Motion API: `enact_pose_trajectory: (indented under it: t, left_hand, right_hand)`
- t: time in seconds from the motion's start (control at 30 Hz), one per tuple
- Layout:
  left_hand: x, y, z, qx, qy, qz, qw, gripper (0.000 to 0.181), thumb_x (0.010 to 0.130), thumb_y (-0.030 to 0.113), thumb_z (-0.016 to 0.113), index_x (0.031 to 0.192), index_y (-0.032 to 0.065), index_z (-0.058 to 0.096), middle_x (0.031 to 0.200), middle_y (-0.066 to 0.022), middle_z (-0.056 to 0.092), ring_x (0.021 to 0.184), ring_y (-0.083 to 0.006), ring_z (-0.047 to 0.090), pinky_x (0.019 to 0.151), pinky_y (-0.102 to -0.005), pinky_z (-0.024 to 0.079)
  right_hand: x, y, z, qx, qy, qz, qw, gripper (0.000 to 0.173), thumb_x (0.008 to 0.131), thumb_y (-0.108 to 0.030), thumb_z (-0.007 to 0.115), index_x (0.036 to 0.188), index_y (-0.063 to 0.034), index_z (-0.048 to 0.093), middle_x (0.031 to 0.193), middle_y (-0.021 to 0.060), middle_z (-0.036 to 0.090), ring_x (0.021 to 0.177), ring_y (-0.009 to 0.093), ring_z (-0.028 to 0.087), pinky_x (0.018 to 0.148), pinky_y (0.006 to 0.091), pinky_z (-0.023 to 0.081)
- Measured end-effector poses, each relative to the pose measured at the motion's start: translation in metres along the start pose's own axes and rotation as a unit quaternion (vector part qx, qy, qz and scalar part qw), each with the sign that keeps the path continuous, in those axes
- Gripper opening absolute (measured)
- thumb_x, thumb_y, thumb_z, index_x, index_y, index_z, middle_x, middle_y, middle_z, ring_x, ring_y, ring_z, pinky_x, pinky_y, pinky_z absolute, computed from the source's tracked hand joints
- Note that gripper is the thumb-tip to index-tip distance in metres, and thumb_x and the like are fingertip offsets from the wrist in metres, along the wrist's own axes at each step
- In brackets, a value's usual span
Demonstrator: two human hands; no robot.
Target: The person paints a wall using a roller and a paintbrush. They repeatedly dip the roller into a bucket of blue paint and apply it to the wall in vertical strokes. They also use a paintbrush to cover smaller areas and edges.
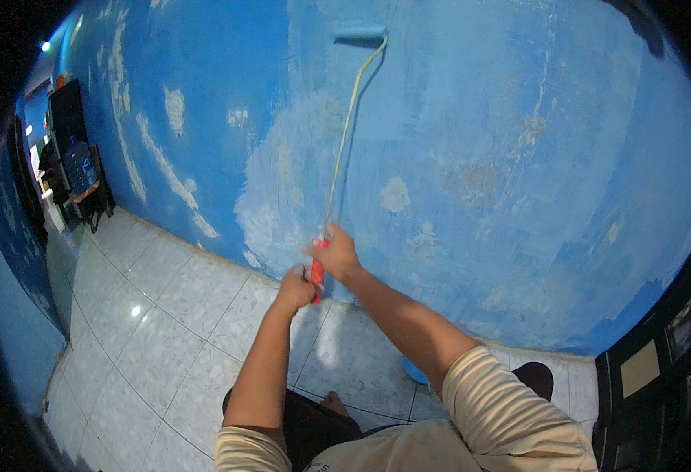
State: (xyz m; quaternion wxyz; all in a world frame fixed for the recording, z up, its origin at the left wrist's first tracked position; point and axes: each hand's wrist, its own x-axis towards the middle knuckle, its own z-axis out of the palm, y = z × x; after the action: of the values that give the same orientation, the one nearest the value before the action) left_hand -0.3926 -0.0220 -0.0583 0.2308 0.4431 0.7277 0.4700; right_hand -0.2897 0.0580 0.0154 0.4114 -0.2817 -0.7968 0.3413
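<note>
Both of my hands grip a long paint roller by its red handle (318, 271). My left hand (298, 289) is closed around the handle's lower end. Just above it, my right hand (338, 252) grips near the handle's top, where the thin yellow rod (350, 112) begins. The rod runs up to the roller sleeve (362, 33), which lies against the upper part of the wall (440, 130). A pale blue coat covers the middle and right of this wall. Its left part is a deeper blue with whitish patches (174, 111).
Glossy white floor tiles (139, 330) meet the foot of the wall. A blue container (415, 371) is partly hidden under my right arm. Black furniture (646, 377) stands at the right. Far left, a large water bottle (80, 165) sits on a wooden stand (95, 203).
</note>
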Motion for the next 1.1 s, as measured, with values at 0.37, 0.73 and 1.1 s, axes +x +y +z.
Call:
enact_pose_trajectory:
  t: [0.37,0.73,1.1]
  left_hand:
    - [-0.055,-0.215,0.110,0.040,-0.455,0.001,0.890,0.036,0.062,0.015,0.075,0.093,0.0023,0.063,0.083,-0.0112,0.063,0.074,-0.0236,0.061,0.056,-0.0359,0.052]
    - [-0.021,-0.015,-0.014,-0.136,-0.175,-0.036,0.975,0.028,0.062,-0.004,0.070,0.089,-0.0011,0.061,0.080,-0.0065,0.063,0.073,-0.0159,0.058,0.067,-0.0299,0.048]
    - [0.011,0.111,-0.060,-0.219,0.005,0.091,0.972,0.030,0.073,0.006,0.072,0.097,-0.0009,0.056,0.085,-0.0058,0.062,0.072,-0.0129,0.057,0.065,-0.0283,0.048]
  right_hand:
    - [-0.169,0.113,0.035,0.003,-0.140,0.143,0.980,0.040,0.066,-0.034,0.074,0.077,-0.0029,0.052,0.072,0.0119,0.055,0.067,0.022,0.054,0.062,0.0360,0.043]
    - [-0.038,0.036,0.030,0.006,0.007,0.014,1.000,0.041,0.064,-0.027,0.078,0.078,-0.0003,0.050,0.069,0.0141,0.056,0.063,0.025,0.054,0.061,0.0368,0.045]
    - [0.078,-0.079,-0.037,-0.038,0.063,-0.094,0.993,0.041,0.064,-0.027,0.078,0.079,-0.0010,0.050,0.073,0.0139,0.057,0.067,0.025,0.055,0.063,0.0365,0.046]
